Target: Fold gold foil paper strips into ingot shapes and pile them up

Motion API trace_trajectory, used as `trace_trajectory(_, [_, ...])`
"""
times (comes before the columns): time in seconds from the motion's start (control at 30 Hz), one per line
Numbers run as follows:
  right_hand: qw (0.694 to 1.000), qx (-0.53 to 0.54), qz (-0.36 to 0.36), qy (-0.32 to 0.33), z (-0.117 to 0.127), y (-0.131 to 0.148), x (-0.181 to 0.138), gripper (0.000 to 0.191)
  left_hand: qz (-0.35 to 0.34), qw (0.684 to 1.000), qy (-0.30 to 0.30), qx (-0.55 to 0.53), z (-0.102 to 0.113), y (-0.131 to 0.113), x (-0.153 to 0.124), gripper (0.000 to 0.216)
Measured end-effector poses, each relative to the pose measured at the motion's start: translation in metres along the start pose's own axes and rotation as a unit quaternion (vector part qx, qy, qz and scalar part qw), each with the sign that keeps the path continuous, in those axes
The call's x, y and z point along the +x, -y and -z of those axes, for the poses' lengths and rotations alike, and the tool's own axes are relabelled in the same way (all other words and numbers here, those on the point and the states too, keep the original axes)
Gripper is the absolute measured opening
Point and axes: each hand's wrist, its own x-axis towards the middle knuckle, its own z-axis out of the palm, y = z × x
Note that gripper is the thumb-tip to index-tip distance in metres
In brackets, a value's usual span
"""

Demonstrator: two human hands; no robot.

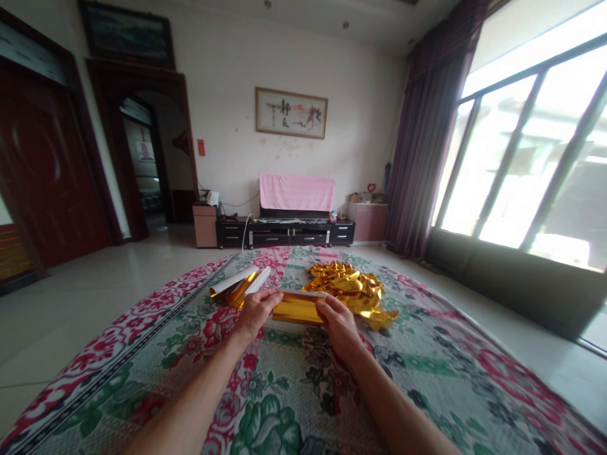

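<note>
Between my two hands a sheet of gold foil paper (298,308) is stretched level, its pale edge along the top. My left hand (260,311) pinches its left end, thumb on top. The right end is pinched by my right hand (337,316). Just beyond my left hand lie loosely curled gold foil sheets (234,287) with white backs. A heap of folded gold foil pieces (348,284) sits past my right hand. Everything rests on, or is held above, a flowered cloth (270,417) in red, green and grey.
Across the tiled floor (95,297) stands a low black TV cabinet (294,234), with a pink cloth (297,191) over the set on it. A purple curtain (422,139) and large window (531,145) are on the right. A dark red door (47,158) is at left.
</note>
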Motion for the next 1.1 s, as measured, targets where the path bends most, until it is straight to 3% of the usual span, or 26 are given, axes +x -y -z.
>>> trace_trajectory(0.17, [0.999, -0.017, 0.014, -0.030, -0.0001, -0.0003, 0.0015, 0.034, -0.075, 0.984, -0.028, 0.160, 0.0020, 0.0009, 0.0005, 0.034])
trace_trajectory(0.4, [0.994, -0.046, 0.024, -0.094, -0.0047, 0.0036, 0.0002, 0.031, -0.127, 0.962, -0.050, 0.235, 0.0002, 0.0019, -0.0022, 0.035])
trace_trajectory(0.83, [0.989, -0.079, 0.048, -0.117, -0.0021, 0.0000, 0.0021, 0.038, -0.170, 0.955, -0.058, 0.235, -0.0001, 0.0087, -0.0020, 0.030])
trace_trajectory(1.1, [0.985, -0.101, 0.057, -0.126, -0.0007, -0.0017, 0.0027, 0.039, -0.161, 0.958, -0.062, 0.229, -0.0016, 0.0078, -0.0052, 0.028])
